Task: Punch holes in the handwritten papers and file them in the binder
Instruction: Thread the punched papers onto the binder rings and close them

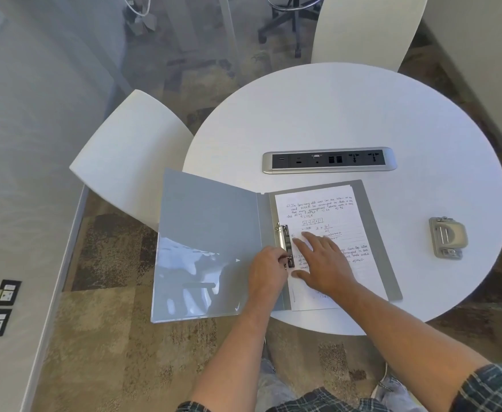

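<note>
Fingers of your left hand pinch the ring mechanism while your right hand lies open, flattening the thin, floppy handwritten papers inside the open binder on the counter.

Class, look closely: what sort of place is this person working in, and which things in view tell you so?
Probably an office meeting room or study space. A round white table has a built-in power and data socket strip, white chairs stand around it, and a swivel chair base sits on the patterned carpet.
</note>
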The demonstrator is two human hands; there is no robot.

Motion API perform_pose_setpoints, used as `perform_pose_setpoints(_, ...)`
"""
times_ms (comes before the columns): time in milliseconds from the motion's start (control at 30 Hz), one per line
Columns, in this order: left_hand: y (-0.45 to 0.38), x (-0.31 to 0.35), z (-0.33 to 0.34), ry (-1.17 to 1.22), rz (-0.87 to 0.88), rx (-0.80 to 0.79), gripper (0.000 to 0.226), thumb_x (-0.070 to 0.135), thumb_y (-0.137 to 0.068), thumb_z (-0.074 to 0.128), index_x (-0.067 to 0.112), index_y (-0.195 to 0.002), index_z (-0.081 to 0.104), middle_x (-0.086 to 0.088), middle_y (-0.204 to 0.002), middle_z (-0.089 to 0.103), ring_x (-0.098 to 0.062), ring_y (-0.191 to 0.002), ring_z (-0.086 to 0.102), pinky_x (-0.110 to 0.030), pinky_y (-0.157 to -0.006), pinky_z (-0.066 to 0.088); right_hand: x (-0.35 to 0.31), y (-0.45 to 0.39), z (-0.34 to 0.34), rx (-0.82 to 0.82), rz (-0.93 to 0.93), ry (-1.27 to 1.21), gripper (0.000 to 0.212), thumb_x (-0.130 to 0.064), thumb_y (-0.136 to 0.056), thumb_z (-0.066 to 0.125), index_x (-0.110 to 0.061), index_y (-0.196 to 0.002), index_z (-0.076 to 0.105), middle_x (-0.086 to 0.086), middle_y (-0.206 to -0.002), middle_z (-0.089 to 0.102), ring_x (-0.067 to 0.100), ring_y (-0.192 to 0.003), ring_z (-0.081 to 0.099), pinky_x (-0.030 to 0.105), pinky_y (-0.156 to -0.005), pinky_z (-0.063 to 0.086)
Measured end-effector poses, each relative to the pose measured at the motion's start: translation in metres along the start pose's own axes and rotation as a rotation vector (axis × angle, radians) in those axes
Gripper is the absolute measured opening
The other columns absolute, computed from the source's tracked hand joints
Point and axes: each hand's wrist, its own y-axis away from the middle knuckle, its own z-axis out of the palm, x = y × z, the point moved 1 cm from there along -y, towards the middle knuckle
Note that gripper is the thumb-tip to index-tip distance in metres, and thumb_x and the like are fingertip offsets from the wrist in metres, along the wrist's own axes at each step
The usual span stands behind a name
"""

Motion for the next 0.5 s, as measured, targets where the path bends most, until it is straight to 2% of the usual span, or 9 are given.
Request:
perform_pose_setpoints(67,0.003,0.001,0.002,-0.091,0.045,0.0,0.022,0.007,-0.094,0.06,0.019,-0.099,0.077,0.001,-0.094,0.068,-0.019,-0.085,0.064,-0.033,-0.072,0.054,-0.001,-0.003,-0.001,-0.014,-0.014,0.002,0.084,-0.063,-0.095,0.056,-0.022,-0.162,0.026,0.008,-0.17,0.026,0.027,-0.154,0.03,0.043,-0.123,0.028)
perform_pose_setpoints(167,0.005,0.004,0.002,-0.161,0.097,-0.002,0.022,0.005,-0.095,0.058,0.016,-0.1,0.076,-0.002,-0.094,0.068,-0.019,-0.08,0.06,-0.029,-0.064,0.046,-0.002,-0.013,-0.006,-0.033,-0.031,0.051,0.082,-0.065,-0.097,0.052,-0.023,-0.161,0.025,0.006,-0.168,0.032,0.023,-0.151,0.037,0.041,-0.117,0.036)
perform_pose_setpoints(233,0.006,0.007,0.001,-0.183,0.127,0.001,0.021,0.004,-0.096,0.057,0.012,-0.102,0.075,-0.004,-0.095,0.067,-0.017,-0.077,0.056,-0.027,-0.063,0.042,-0.002,-0.02,-0.013,-0.047,-0.045,0.092,0.081,-0.067,-0.095,0.051,-0.024,-0.16,0.028,0.005,-0.162,0.043,0.024,-0.143,0.05,0.041,-0.113,0.039)
perform_pose_setpoints(333,0.008,0.008,0.003,-0.2,0.135,0.01,0.025,-0.002,-0.093,0.055,0.01,-0.103,0.074,-0.005,-0.096,0.066,-0.019,-0.079,0.06,-0.026,-0.062,0.04,-0.003,-0.027,-0.02,-0.057,-0.047,0.156,0.083,-0.07,-0.091,0.055,-0.029,-0.158,0.029,0.001,-0.144,0.06,0.024,-0.121,0.065,0.04,-0.105,0.04)
perform_pose_setpoints(500,0.008,0.007,0.005,-0.202,0.103,0.066,0.023,-0.003,-0.087,0.059,0.009,-0.097,0.076,-0.005,-0.088,0.067,-0.023,-0.077,0.065,-0.028,-0.058,0.039,-0.007,-0.038,-0.024,-0.054,-0.005,0.198,0.094,-0.071,-0.086,0.061,-0.024,-0.159,0.025,0.0,-0.128,0.069,0.024,-0.106,0.071,0.039,-0.105,0.038)
